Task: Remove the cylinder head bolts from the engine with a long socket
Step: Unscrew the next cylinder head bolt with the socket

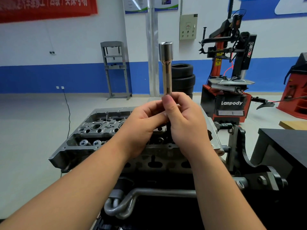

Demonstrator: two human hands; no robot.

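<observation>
Pipes [119, 206] of grey metal curl at the bottom of the view, just below the forearms, with a dark engine stand bracket [259, 173] to their right and a black bench [282, 146] beyond it. Both hands meet above the engine [93, 131], which sits with its open cylinder head facing up, valve springs and bores showing at its left end. Right hand [186, 125] grips the lower end of the long socket [166, 67], thumb laid up along the shaft and fingers wrapped behind it. Left hand [141, 128] has its fingers curled in against the same lower end, pinching it from the left side; what lies under the fingers is hidden. The socket stands upright, well clear of the engine, its wider chrome mouth at the top and its narrower shaft running down into the two grips. A dark stem shows beneath the hands, between the palms; I cannot tell what it is.

Farther back, a red and black tyre changer [230, 90] stands on the right, a stack of tyres [182, 77] sits behind the socket, and a grey press frame [114, 68] stands by the blue and white wall [49, 77]
</observation>
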